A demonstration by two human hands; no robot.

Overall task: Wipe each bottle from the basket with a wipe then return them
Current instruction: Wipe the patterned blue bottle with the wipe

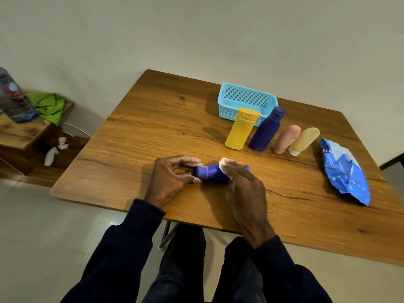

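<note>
our left hand (172, 173) pinches the cap end of the small blue plastic bottle (209, 172) lying on the wooden table (153, 119); our right hand (242, 184) grips a white wipe (223, 164) against it. the light-blue mesh basket (247, 99) sits empty, 4 bottles (265, 132) unreturned beside it.

A plain home room: wooden table (153, 127) against a bare pale wall (196, 29), tiled floor (43, 226), low side table (19, 132) at left holding green cloth (50, 106).
</note>
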